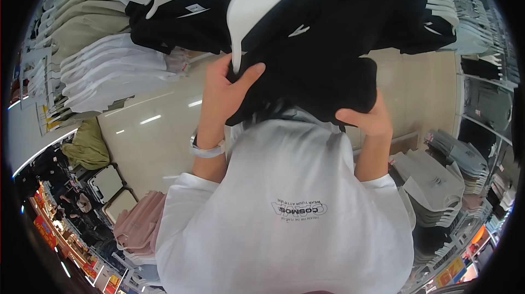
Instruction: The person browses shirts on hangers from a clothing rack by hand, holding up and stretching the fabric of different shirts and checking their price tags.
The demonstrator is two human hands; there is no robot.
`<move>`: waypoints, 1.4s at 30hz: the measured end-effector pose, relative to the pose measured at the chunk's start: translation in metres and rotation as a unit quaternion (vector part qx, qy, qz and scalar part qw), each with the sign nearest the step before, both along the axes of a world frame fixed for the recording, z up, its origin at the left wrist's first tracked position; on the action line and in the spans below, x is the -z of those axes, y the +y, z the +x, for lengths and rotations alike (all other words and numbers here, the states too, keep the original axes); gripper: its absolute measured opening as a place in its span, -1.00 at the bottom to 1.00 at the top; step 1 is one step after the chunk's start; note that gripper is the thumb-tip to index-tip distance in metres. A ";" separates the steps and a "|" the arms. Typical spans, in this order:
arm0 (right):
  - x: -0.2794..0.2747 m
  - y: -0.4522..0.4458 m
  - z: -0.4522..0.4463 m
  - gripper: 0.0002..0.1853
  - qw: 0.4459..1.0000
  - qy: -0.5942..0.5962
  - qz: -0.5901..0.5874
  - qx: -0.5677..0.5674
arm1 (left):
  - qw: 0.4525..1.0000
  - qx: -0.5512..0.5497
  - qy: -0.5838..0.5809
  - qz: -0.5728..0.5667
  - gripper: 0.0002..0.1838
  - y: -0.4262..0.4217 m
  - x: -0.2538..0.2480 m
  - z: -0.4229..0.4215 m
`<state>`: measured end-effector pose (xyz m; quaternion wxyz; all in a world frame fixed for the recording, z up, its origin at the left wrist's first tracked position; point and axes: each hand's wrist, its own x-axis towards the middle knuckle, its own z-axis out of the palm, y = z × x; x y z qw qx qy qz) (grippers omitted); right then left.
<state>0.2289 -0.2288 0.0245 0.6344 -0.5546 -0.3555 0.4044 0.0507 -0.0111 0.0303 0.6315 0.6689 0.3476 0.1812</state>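
The left hand (225, 89) is closing thumb and fingers around one arm end of a white hanger (254, 7) and the black garment (314, 78) beside it. The right hand (369, 116) is gripping the garment's opposite lower edge, thumb on top; its fingers are mostly hiding behind the cloth. The garment is hanging between both hands, ahead of the wearer's white T-shirt (295, 174). The hanger is lying over the dark cloth, its far arm sticking out unsupported; whether its hook is resting on a rail cannot be told.

Risks, in this inspector's judgement: the hanger is depending on a hold at one end, so a loosening left thumb could let it swing or drop. Black shirts (180, 29) are hanging close behind and blending with the garment, so a sleeve could snag. Farther out, white shirts (115, 70) are lining the left, above the pale floor (147, 111).
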 end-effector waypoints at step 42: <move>0.039 0.168 0.016 -0.80 0.920 -0.342 -0.181 0.065 | 0.946 -0.037 -0.045 0.318 -0.76 0.168 0.044 -0.072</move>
